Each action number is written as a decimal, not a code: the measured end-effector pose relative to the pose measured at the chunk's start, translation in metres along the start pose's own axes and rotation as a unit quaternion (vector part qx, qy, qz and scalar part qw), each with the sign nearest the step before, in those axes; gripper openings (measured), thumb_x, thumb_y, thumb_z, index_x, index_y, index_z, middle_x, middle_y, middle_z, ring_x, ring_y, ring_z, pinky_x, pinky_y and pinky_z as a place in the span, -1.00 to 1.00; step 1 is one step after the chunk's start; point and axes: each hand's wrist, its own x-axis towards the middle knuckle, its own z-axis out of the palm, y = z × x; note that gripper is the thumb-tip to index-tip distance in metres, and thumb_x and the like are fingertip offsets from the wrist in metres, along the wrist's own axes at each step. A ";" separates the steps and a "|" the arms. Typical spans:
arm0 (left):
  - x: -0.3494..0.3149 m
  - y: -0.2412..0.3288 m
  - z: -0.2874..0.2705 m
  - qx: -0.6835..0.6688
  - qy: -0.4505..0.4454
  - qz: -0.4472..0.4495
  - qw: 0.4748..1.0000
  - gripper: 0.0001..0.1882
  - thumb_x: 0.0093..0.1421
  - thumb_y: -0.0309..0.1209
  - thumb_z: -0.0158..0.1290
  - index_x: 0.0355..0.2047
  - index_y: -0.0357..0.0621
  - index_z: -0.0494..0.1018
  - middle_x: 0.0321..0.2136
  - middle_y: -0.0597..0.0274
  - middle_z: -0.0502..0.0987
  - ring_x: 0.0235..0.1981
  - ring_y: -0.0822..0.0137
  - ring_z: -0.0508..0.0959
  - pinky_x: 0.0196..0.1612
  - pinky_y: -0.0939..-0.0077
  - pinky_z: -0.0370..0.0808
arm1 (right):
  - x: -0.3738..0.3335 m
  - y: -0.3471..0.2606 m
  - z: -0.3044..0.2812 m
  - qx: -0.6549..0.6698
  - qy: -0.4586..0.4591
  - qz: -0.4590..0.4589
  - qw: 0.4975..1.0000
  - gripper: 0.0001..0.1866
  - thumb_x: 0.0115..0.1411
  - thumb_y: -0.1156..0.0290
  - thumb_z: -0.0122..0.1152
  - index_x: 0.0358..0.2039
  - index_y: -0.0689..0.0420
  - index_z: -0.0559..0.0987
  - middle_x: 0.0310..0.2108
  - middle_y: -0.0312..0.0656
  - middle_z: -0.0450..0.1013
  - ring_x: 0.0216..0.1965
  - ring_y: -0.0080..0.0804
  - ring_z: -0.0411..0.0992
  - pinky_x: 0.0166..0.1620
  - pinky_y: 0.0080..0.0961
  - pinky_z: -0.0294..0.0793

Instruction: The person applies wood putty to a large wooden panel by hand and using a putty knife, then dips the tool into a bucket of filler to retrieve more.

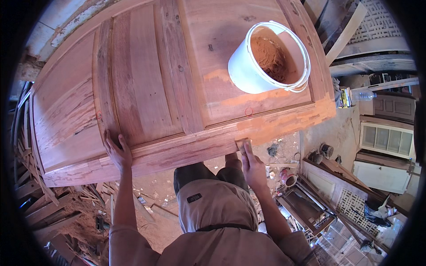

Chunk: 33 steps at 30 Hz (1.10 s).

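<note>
On the near rail of the wooden door [151, 84], toward its left, the left hand [117, 153] lies flat, fingers slightly apart, pressing the wood. Further right, the right hand [253, 166] presses a small flat scraper [243, 142] against the door's near edge, fingers together on it. Orange-brown filler paste [284, 122] is smeared along that edge to the right. Above, a white bucket [248, 66] holding the same paste stands on the door panel.

Warm, soft daylight fills the scene evenly, with only faint shadows and no harsh glare. The fisheye view bends straight edges strongly toward a black circular rim, and detail softens slightly at the edges.
</note>
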 end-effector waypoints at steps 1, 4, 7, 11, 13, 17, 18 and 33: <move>0.001 0.001 0.002 -0.001 0.003 0.004 1.000 -0.42 0.39 -0.12 -0.03 0.25 -0.28 0.26 0.24 -0.18 0.31 0.28 -0.19 0.28 0.29 0.00 0.25 | 0.002 0.001 0.012 -0.031 -0.006 0.014 0.999 -0.43 0.35 0.37 0.12 0.36 -0.06 0.29 -0.40 0.17 0.51 -0.42 0.18 0.51 -0.34 -0.01 0.49; 0.005 0.009 -0.003 -0.001 -0.003 -0.005 1.000 -0.42 0.39 -0.12 -0.03 0.25 -0.28 0.26 0.24 -0.18 0.31 0.28 -0.19 0.28 0.29 0.00 0.25 | -0.011 0.004 0.026 -0.021 0.003 0.051 0.998 -0.42 0.36 0.37 0.10 0.37 -0.09 0.27 -0.41 0.17 0.51 -0.43 0.16 0.51 -0.35 -0.03 0.49; 0.002 0.002 -0.003 0.001 0.000 -0.017 1.000 -0.42 0.39 -0.11 -0.04 0.25 -0.28 0.26 0.24 -0.18 0.30 0.28 -0.19 0.28 0.29 0.00 0.26 | -0.021 0.000 0.024 -0.025 -0.007 0.040 0.999 -0.41 0.37 0.36 0.08 0.39 -0.11 0.25 -0.46 0.12 0.49 -0.47 0.13 0.49 -0.37 -0.05 0.48; 0.000 0.000 -0.003 -0.004 -0.001 -0.013 1.000 -0.42 0.39 -0.11 -0.03 0.24 -0.28 0.27 0.24 -0.19 0.30 0.27 -0.19 0.29 0.29 0.01 0.26 | -0.025 -0.017 0.010 0.034 -0.019 0.023 0.999 -0.38 0.38 0.29 0.05 0.42 -0.21 0.16 -0.19 0.20 0.52 -0.34 0.18 0.56 -0.29 -0.04 0.58; 0.000 -0.001 -0.002 0.005 0.007 0.007 1.000 -0.43 0.39 -0.11 -0.03 0.23 -0.28 0.29 0.23 -0.20 0.31 0.26 -0.19 0.31 0.28 0.01 0.27 | -0.013 -0.015 0.024 0.008 -0.027 0.033 0.999 -0.37 0.38 0.30 0.05 0.42 -0.19 0.15 -0.15 0.20 0.52 -0.32 0.19 0.56 -0.26 -0.03 0.58; 0.003 0.003 0.001 0.002 0.004 -0.008 1.000 -0.43 0.38 -0.11 -0.02 0.22 -0.28 0.30 0.22 -0.21 0.31 0.24 -0.20 0.32 0.27 0.00 0.28 | -0.021 -0.006 0.050 -0.022 0.000 0.027 0.999 -0.37 0.39 0.30 0.04 0.43 -0.16 0.13 -0.06 0.21 0.48 -0.32 0.24 0.55 -0.30 -0.01 0.60; 0.002 0.001 0.001 0.008 0.008 -0.002 1.000 -0.43 0.38 -0.11 -0.02 0.22 -0.28 0.30 0.22 -0.21 0.32 0.24 -0.20 0.32 0.27 -0.01 0.28 | -0.026 -0.007 0.048 -0.014 -0.017 0.047 0.999 -0.38 0.39 0.29 0.04 0.42 -0.15 0.14 -0.05 0.21 0.47 -0.33 0.25 0.55 -0.32 -0.01 0.60; 0.000 -0.008 0.005 0.011 0.013 0.021 1.000 -0.43 0.39 -0.09 -0.04 0.22 -0.28 0.30 0.22 -0.17 0.34 0.26 -0.16 0.32 0.28 0.03 0.25 | 0.059 -0.010 -0.044 -0.252 -0.250 -0.223 0.908 -0.51 0.31 0.08 0.08 0.26 -0.33 0.37 -0.47 0.01 0.51 -0.54 -0.02 0.55 -0.49 -0.12 0.59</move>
